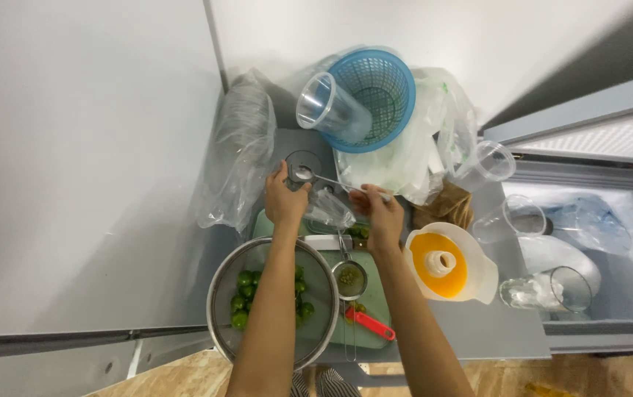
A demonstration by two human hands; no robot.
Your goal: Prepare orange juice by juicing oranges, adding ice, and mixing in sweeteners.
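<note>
Steel glints at the centre: a long spoon (331,179) pinched at its handle end in my right hand (382,218), its bowl resting over a small round container (303,165) that my left hand (284,200) steadies from the near side, fingers curled against its rim. I cannot tell what sits in the spoon's bowl. I judge the left-hand grip is there to stop the container sliding while the spoon works in it. Everything else I place from that container. Just nearer me lies a clear plastic bag (329,211), and nearer still a green cutting board (375,294) carrying a small mesh strainer (349,278) and a red-handled tool (370,324). Below my left forearm sits a metal bowl (221,294) of green limes (243,301), kept close for easy reach. Beyond the container a blue basket (379,95) lies tipped with a clear cup (329,109) mouth-up against it. Well to the right stands a white juicer jug (445,266) with an orange top.
</note>
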